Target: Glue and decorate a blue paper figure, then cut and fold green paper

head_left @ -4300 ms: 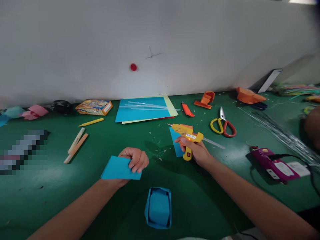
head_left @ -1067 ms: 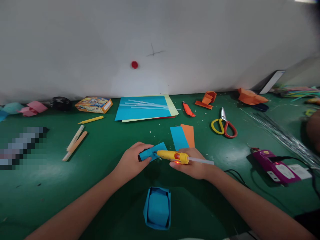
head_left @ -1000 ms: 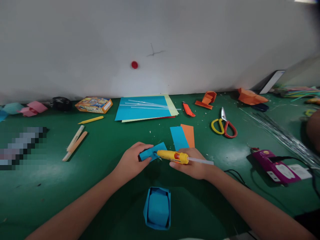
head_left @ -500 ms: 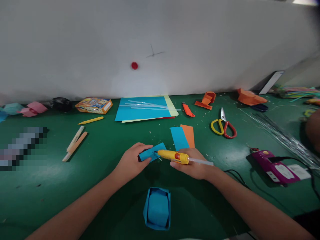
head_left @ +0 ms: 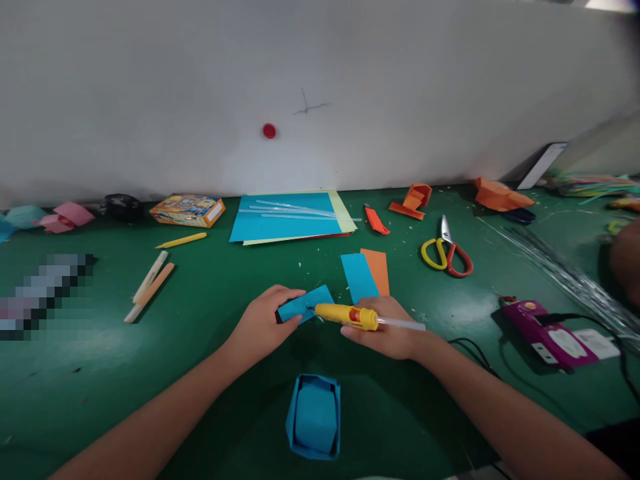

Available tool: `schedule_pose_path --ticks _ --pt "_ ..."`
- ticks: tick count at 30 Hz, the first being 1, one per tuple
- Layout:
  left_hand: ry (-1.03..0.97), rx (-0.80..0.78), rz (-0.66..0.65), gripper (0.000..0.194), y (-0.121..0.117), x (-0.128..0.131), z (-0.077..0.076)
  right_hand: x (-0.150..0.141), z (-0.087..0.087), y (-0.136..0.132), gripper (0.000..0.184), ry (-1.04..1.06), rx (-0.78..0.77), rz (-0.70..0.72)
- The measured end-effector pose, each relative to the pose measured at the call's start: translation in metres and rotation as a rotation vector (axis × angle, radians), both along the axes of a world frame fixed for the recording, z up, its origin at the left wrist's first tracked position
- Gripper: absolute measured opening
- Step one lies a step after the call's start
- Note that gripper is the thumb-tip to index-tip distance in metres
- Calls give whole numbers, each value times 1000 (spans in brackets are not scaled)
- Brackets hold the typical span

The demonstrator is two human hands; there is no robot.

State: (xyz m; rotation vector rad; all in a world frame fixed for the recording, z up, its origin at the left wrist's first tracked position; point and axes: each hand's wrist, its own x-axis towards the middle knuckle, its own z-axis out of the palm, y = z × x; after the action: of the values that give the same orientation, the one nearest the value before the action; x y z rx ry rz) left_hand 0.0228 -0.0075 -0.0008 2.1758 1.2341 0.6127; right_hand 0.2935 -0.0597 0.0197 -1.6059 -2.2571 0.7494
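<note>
My left hand is closed on a folded blue paper piece and holds it just above the green table. My right hand grips a yellow hot glue gun lying sideways, its nozzle touching the blue piece and a clear glue stick sticking out the back. A folded blue paper box sits on the table right in front of me. A blue strip and an orange strip lie just beyond my hands.
Blue and yellow sheets with glue sticks lie by the wall. Scissors, an orange cutter, orange folded paper, a purple device with cable, a small box, pencils and wire strands surround them. Another person's arm shows at right.
Since the oldest frame my hands came together: the glue gun turned sideways and met the blue piece. Over the last second the nozzle has shifted slightly right along the paper.
</note>
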Motion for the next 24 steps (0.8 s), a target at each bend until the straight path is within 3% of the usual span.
schedule_pose_path --ticks 24 --pt "-16 10 -11 40 -2 3 3 -2 -1 -2 45 -4 -7 -43"
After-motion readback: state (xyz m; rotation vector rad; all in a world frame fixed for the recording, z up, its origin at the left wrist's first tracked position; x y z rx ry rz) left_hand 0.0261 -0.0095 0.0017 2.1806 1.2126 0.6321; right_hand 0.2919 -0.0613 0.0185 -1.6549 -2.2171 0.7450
